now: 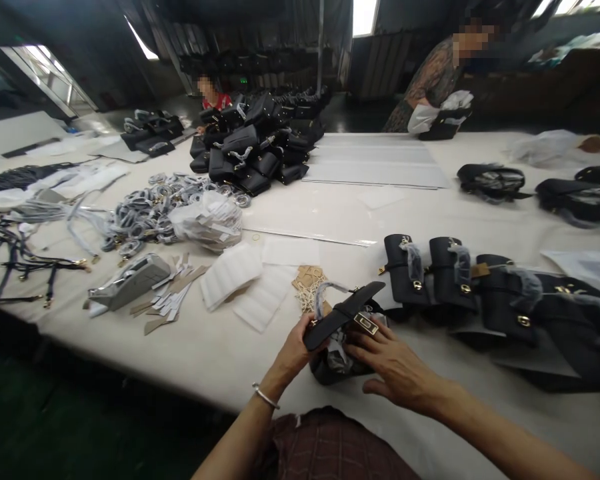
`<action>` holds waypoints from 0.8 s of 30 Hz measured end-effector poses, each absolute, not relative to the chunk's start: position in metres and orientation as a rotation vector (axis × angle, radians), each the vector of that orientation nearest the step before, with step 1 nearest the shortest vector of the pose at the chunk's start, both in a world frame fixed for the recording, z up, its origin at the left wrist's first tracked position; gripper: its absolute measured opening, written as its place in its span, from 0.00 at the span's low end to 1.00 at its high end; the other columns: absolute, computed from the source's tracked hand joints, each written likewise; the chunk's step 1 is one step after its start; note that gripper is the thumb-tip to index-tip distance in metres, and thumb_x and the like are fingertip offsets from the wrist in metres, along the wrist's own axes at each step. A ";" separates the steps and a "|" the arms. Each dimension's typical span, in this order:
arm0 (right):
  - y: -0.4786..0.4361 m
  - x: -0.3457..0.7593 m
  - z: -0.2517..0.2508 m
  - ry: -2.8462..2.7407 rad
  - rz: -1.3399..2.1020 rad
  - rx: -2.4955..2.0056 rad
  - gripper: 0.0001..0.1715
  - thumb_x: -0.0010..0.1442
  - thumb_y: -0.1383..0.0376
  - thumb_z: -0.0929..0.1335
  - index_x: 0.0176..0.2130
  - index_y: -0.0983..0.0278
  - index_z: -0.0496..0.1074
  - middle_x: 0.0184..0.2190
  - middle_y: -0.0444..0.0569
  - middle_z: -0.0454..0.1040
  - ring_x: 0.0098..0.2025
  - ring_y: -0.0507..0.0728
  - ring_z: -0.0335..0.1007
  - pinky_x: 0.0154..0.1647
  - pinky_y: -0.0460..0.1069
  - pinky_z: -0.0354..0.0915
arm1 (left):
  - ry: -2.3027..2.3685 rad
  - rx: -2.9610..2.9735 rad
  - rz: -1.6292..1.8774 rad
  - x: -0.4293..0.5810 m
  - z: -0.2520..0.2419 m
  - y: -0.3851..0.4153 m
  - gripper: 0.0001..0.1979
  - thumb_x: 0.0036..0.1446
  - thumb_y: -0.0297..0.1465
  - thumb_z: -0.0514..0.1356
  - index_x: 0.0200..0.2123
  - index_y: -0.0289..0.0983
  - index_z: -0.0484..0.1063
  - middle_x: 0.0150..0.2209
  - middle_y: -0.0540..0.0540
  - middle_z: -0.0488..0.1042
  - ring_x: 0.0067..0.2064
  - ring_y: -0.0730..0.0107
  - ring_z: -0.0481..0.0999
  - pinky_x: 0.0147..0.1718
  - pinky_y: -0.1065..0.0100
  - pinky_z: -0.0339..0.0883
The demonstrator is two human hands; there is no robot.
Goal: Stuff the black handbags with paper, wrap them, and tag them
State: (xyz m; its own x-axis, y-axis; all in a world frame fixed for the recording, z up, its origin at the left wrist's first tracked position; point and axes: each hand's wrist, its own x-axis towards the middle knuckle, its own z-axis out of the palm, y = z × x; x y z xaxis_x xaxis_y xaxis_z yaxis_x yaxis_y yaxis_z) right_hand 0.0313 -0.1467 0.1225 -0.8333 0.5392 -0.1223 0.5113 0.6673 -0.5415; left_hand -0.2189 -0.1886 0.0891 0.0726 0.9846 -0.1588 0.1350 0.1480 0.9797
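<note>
A black handbag [347, 313] with a gold clasp plate and a plastic-wrapped handle stands at the table's near edge, its flap lifted. Crumpled clear wrapping [338, 357] shows in its mouth. My left hand [295, 353] grips the bag's left side by the raised flap, fingertips partly hidden behind it. My right hand [393, 367] lies against the open mouth at the right, fingers stretched out and thumb apart; the tips go under the flap out of sight. Just beyond the bag are brown tags with pale strings [310, 287].
Finished-looking black handbags [405, 273] line the right side. White foam sheets [233, 273], a tape dispenser [130, 283], paper strips [173, 297] and wrapped straps [145, 213] lie left. A bag heap [250, 147] stands behind. Two people work across the table [300, 213].
</note>
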 end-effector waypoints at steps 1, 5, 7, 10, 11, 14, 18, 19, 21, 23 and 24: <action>-0.145 0.028 0.118 -2.889 0.851 -0.875 0.39 0.50 0.61 0.75 0.60 0.53 0.66 0.62 0.50 0.63 0.66 0.70 0.51 0.68 0.71 0.35 | 1.317 1.263 0.986 -0.214 0.089 -0.188 0.20 0.55 0.35 0.63 0.50 0.34 0.68 0.42 0.44 0.75 0.42 0.64 0.73 0.44 0.65 0.68; -0.137 0.015 0.100 -2.945 0.824 -0.881 0.35 0.49 0.61 0.75 0.56 0.55 0.69 0.60 0.51 0.66 0.62 0.69 0.58 0.67 0.69 0.41 | 1.452 1.436 1.147 -0.203 0.091 -0.191 0.26 0.61 0.31 0.58 0.62 0.40 0.60 0.59 0.40 0.66 0.58 0.59 0.68 0.56 0.58 0.64; -0.132 0.012 0.096 -2.926 0.839 -0.815 0.36 0.48 0.61 0.75 0.55 0.56 0.69 0.59 0.51 0.66 0.63 0.69 0.55 0.66 0.67 0.44 | 1.555 1.687 1.144 -0.199 0.098 -0.193 0.23 0.63 0.30 0.56 0.61 0.43 0.62 0.64 0.42 0.60 0.64 0.56 0.60 0.61 0.52 0.58; -0.125 0.013 0.093 -2.859 0.812 -0.751 0.34 0.49 0.62 0.74 0.56 0.60 0.69 0.61 0.56 0.64 0.65 0.69 0.51 0.64 0.66 0.50 | 1.468 2.203 0.953 -0.191 0.109 -0.200 0.15 0.65 0.29 0.53 0.53 0.44 0.71 0.62 0.45 0.64 0.67 0.56 0.55 0.64 0.48 0.51; -0.124 0.014 0.092 -2.832 0.806 -0.747 0.31 0.52 0.62 0.73 0.55 0.61 0.69 0.59 0.57 0.65 0.63 0.69 0.54 0.62 0.66 0.52 | 1.382 2.328 0.881 -0.188 0.111 -0.204 0.15 0.65 0.28 0.53 0.52 0.43 0.71 0.60 0.46 0.67 0.66 0.58 0.57 0.64 0.49 0.51; -0.121 0.021 0.088 -2.756 0.831 -0.706 0.22 0.56 0.63 0.70 0.50 0.62 0.72 0.51 0.57 0.72 0.57 0.67 0.62 0.59 0.63 0.58 | 1.285 2.446 0.749 -0.176 0.110 -0.218 0.18 0.65 0.27 0.52 0.58 0.38 0.65 0.59 0.43 0.69 0.63 0.63 0.63 0.61 0.57 0.58; -0.125 0.036 0.078 -2.643 0.804 -0.709 0.18 0.57 0.63 0.70 0.47 0.66 0.70 0.46 0.57 0.72 0.48 0.62 0.68 0.49 0.56 0.67 | 1.403 2.532 0.718 -0.166 0.100 -0.228 0.23 0.64 0.33 0.56 0.62 0.39 0.61 0.61 0.40 0.65 0.61 0.59 0.65 0.59 0.55 0.60; -0.126 0.039 0.076 -2.612 0.733 -0.725 0.14 0.60 0.63 0.68 0.45 0.66 0.70 0.43 0.56 0.72 0.45 0.60 0.68 0.45 0.54 0.69 | 1.414 2.584 0.701 -0.166 0.097 -0.227 0.23 0.64 0.34 0.57 0.62 0.41 0.61 0.61 0.41 0.65 0.61 0.58 0.64 0.59 0.54 0.59; -0.129 0.044 0.075 -2.568 0.520 -0.687 0.09 0.63 0.63 0.66 0.42 0.66 0.70 0.39 0.55 0.72 0.43 0.60 0.68 0.45 0.55 0.69 | 1.486 2.652 0.693 -0.168 0.092 -0.221 0.22 0.63 0.34 0.57 0.60 0.42 0.63 0.62 0.43 0.63 0.60 0.57 0.64 0.58 0.54 0.59; -0.129 0.046 0.076 -2.542 0.323 -0.603 0.12 0.64 0.62 0.66 0.45 0.66 0.70 0.43 0.56 0.72 0.50 0.62 0.67 0.52 0.59 0.66 | 1.602 2.640 0.709 -0.173 0.088 -0.213 0.19 0.62 0.32 0.58 0.57 0.41 0.67 0.63 0.43 0.62 0.61 0.58 0.64 0.58 0.55 0.59; -0.128 0.045 0.078 -2.534 0.267 -0.568 0.14 0.64 0.61 0.67 0.47 0.66 0.70 0.45 0.56 0.73 0.53 0.63 0.65 0.54 0.60 0.64 | 1.642 2.616 0.711 -0.176 0.087 -0.209 0.17 0.61 0.32 0.59 0.54 0.40 0.69 0.63 0.43 0.62 0.61 0.58 0.63 0.58 0.55 0.58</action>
State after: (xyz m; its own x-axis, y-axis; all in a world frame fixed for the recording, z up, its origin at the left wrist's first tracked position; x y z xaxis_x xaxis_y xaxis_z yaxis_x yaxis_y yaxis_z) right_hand 0.0452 -0.1276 0.0777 -0.7744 0.4449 0.4499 0.3416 0.8925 -0.2946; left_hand -0.1764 -0.2086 0.0870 0.3629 0.8486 0.3849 0.8613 -0.4631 0.2091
